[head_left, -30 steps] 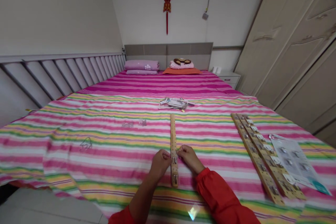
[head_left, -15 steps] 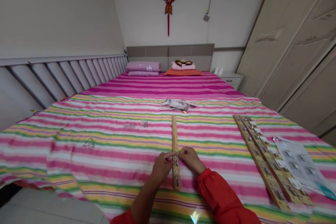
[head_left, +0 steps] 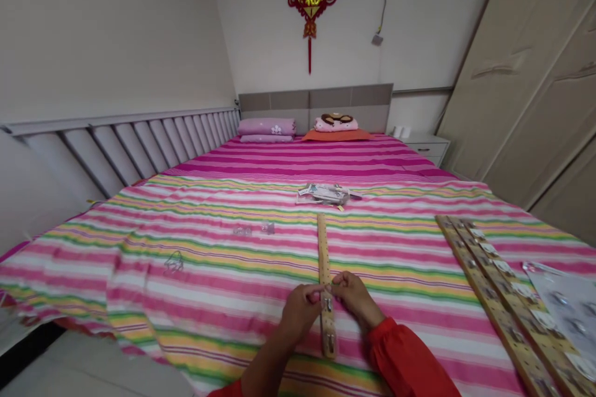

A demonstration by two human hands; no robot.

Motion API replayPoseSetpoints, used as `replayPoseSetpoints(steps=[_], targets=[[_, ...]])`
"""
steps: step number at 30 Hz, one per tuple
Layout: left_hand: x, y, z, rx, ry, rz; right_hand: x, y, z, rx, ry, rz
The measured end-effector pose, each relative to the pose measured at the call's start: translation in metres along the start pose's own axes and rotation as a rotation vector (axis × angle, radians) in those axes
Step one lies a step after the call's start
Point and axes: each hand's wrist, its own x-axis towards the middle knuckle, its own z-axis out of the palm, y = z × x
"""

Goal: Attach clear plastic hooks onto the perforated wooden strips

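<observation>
A narrow wooden strip (head_left: 323, 248) with rows of small holes lies lengthwise on the striped bedspread in front of me. My left hand (head_left: 299, 311) is closed in a pinch at its left edge. From the right side, my right hand (head_left: 356, 299) also pinches over the strip. The fingertips of both hands nearly meet there, and whatever they hold is too small to make out. Just nearer to me than the fingers, a shiny metal fitting (head_left: 328, 305) sits on the strip. Another metal fitting (head_left: 331, 342) is at the strip's near end.
Two wooden strips (head_left: 484, 279) carrying several metal fittings lie at right, beside a clear blister pack (head_left: 565, 304). A plastic bag of parts (head_left: 326, 194) lies beyond my strip. Small clear packets (head_left: 243, 231) and a thin tangled loop (head_left: 174, 262) lie to the left on the bedspread (head_left: 209, 298).
The whole view has shifted, so everything appears lower and further right. Both hands keep their pinch at the same place on the strip.
</observation>
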Motion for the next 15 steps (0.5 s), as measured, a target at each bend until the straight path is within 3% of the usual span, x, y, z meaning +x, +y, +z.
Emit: replayPoseSetpoints(steps=[7, 10, 13, 14, 15], targets=[[-0.001, -0.005, 0.001, -0.004, 0.027, -0.022, -0.002, -0.007, -0.005, 0.051, -0.086, 0.083], [0.000, -0.005, 0.000, -0.055, -0.033, -0.029, -0.001, -0.009, -0.007, 0.056, -0.111, 0.106], [0.009, 0.002, -0.018, -0.126, -0.090, -0.040, -0.001, -0.008, -0.007, 0.058, -0.122, 0.112], [0.015, 0.006, -0.030, -0.134, -0.049, -0.041, -0.001, -0.007, -0.007, 0.060, -0.121, 0.111], [0.023, 0.009, -0.045, -0.126, 0.077, -0.035, -0.001, -0.006, -0.006, 0.063, -0.118, 0.109]])
